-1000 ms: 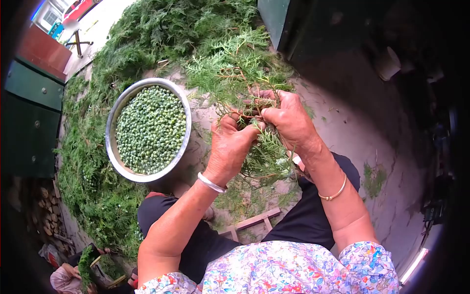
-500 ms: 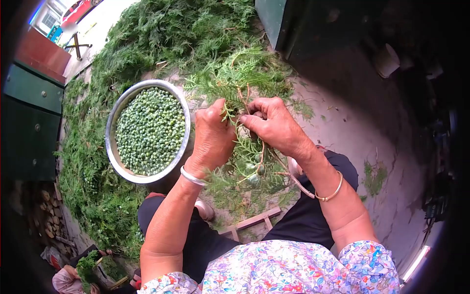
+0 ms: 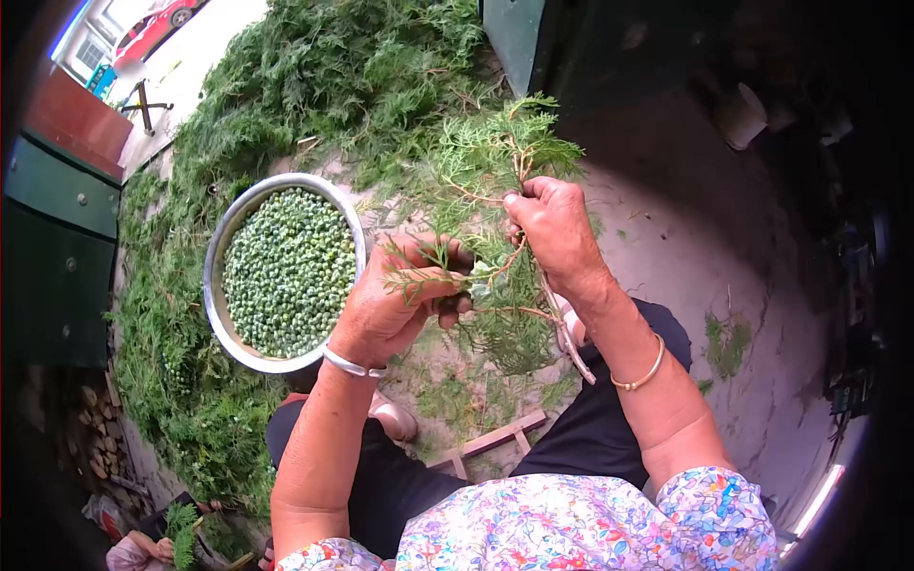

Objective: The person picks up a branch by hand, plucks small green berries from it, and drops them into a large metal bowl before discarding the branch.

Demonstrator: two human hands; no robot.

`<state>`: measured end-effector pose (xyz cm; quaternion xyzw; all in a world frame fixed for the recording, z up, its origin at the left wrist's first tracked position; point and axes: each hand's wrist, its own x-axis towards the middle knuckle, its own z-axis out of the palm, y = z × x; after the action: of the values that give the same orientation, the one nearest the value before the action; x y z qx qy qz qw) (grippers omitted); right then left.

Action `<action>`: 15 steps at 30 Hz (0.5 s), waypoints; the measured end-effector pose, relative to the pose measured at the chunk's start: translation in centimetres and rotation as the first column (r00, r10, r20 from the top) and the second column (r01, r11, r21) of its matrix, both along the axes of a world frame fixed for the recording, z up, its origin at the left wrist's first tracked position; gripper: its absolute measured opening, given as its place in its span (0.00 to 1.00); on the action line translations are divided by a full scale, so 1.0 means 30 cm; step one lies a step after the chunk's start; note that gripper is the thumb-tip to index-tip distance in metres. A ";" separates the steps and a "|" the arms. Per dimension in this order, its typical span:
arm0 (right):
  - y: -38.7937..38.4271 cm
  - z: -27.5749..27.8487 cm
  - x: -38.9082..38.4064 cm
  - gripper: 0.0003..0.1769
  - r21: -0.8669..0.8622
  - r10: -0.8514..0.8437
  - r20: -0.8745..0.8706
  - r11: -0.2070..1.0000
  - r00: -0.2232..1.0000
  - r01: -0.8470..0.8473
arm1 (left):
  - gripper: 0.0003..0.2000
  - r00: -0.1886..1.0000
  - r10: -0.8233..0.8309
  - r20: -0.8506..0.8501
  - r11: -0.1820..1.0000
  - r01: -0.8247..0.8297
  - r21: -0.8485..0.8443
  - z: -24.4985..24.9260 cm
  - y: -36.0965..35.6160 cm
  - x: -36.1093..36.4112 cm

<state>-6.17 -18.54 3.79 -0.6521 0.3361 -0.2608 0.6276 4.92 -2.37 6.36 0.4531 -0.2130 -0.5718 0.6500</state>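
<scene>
My right hand [image 3: 557, 233] is closed round the woody stem of a cypress branch [image 3: 514, 152], whose feathery green sprays hang above and below the grip. My left hand [image 3: 395, 295] is at a lower side twig of it, with thumb and fingers curled about pale green cones [image 3: 480, 274]. A small leafy sprig lies across the left fingers. To the left stands a round metal basin [image 3: 217, 314], well filled with small green cones [image 3: 286, 271]. The left wrist is close to its rim.
Cut cypress greenery [image 3: 333, 76] is heaped along the floor behind and left of the basin. A wooden frame [image 3: 490, 438] lies between my feet. Another person's hand [image 3: 164, 550] shows at lower left, near greenery. A white bucket [image 3: 741, 116] stands at right.
My left hand has moved down and turned, its fingers now at a lower twig with cones. My right hand has shifted slightly right and up with the branch.
</scene>
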 end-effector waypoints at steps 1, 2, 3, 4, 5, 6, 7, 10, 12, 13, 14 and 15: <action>-0.004 0.004 0.000 0.10 -0.004 -0.003 0.004 1.000 1.000 0.003 | 0.11 0.998 -0.011 -0.063 1.000 0.011 0.001 -0.007 0.001 0.002; -0.006 0.008 -0.001 0.10 -0.021 -0.034 -0.013 0.999 0.999 0.034 | 0.11 0.998 -0.014 -0.058 1.000 0.014 -0.003 0.001 -0.003 -0.009; -0.009 0.011 -0.001 0.10 -0.037 -0.065 -0.030 0.997 0.997 0.064 | 0.11 0.990 0.031 -0.140 0.999 -0.036 -0.038 0.011 -0.011 -0.027; -0.010 0.013 0.000 0.10 -0.039 -0.068 -0.028 0.997 0.997 0.067 | 0.11 0.972 0.073 -0.224 0.994 -0.090 -0.067 0.016 -0.015 -0.038; -0.011 0.013 0.000 0.10 -0.072 -0.091 -0.019 0.993 0.996 0.090 | 0.11 0.962 0.024 -0.272 0.994 -0.052 -0.098 0.014 -0.012 -0.035; -0.012 0.012 0.000 0.10 -0.105 -0.114 -0.011 0.988 0.993 0.112 | 0.11 0.962 0.023 -0.272 0.994 -0.051 -0.098 0.011 -0.010 -0.029; -0.019 0.012 -0.001 0.10 -0.105 -0.114 -0.013 0.988 0.993 0.112 | 0.11 0.957 0.021 -0.291 0.998 -0.040 -0.057 0.007 -0.005 -0.022; -0.031 0.023 -0.007 0.08 -0.240 -0.106 -0.008 0.966 0.994 0.101 | 0.12 0.965 0.056 -0.257 0.998 -0.057 0.004 -0.008 0.003 -0.018; -0.020 0.055 -0.012 0.07 -0.246 -0.130 -0.050 0.962 0.990 0.114 | 0.12 0.976 0.087 -0.201 0.996 -0.084 0.023 -0.010 0.004 -0.022; -0.019 0.056 -0.010 0.07 -0.246 -0.131 -0.050 0.962 0.990 0.115 | 0.10 0.968 0.055 -0.245 0.998 -0.059 -0.008 -0.011 0.004 -0.030; -0.016 0.057 -0.007 0.07 -0.275 -0.130 -0.040 0.954 0.991 0.114 | 0.09 0.958 0.023 -0.287 0.999 -0.035 -0.039 -0.012 0.003 -0.039; -0.015 0.056 -0.005 0.07 -0.304 -0.129 -0.031 0.946 0.991 0.113 | 0.09 0.943 0.042 -0.330 0.998 -0.052 -0.022 0.010 -0.002 -0.056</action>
<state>-6.33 -18.99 5.46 -0.7248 0.3472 -0.3307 0.4948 3.23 -2.44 6.66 0.3460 -0.0993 -0.6204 0.6968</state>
